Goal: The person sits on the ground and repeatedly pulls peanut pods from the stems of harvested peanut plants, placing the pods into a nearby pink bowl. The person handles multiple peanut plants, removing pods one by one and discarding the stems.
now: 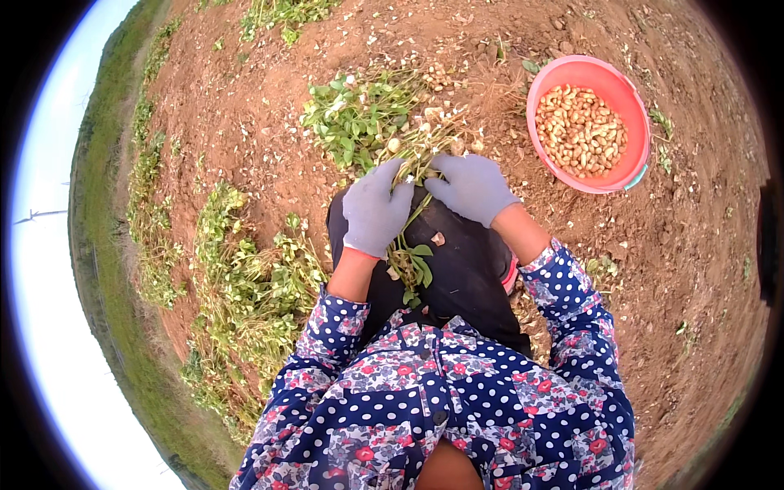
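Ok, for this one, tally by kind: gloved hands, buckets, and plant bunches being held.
Gloved hands, left hand and right hand, both grey: 2
Bucket, pink: 1
Plant bunch, held in the hands: 1
Total: 4

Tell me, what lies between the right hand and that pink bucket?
In the head view, only a stretch of rough reddish-brown soil shows between the gloved right hand and the pink bucket.
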Demonstrator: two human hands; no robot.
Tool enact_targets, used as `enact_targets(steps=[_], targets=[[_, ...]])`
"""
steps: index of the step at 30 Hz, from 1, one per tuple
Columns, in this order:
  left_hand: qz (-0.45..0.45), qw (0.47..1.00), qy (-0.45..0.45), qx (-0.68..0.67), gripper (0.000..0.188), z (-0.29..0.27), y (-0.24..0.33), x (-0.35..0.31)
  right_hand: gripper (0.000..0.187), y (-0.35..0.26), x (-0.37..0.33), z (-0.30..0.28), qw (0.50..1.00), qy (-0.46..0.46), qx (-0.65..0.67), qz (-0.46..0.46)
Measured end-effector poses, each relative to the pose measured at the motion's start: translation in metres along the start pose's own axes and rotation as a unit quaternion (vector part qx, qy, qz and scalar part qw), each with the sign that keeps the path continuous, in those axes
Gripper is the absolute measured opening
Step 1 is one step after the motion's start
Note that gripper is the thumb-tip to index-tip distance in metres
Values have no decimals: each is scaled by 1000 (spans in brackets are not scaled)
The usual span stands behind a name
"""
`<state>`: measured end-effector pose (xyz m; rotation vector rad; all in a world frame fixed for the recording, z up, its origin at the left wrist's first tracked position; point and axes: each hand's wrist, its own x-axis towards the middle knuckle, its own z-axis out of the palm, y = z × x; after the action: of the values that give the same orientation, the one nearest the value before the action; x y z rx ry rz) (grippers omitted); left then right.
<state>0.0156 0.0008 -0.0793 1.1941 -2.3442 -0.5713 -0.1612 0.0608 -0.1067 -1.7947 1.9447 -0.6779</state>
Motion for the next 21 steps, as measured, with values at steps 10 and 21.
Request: enact_targets(steps=[10, 21], targets=[[-7, 998, -70, 3, 47, -21, 9, 7, 21, 12, -30, -3, 863, -45, 497, 83], [-113, 953, -51, -275, 26, -4, 52, -9, 11, 26, -25, 11, 590, -81, 795, 115]])
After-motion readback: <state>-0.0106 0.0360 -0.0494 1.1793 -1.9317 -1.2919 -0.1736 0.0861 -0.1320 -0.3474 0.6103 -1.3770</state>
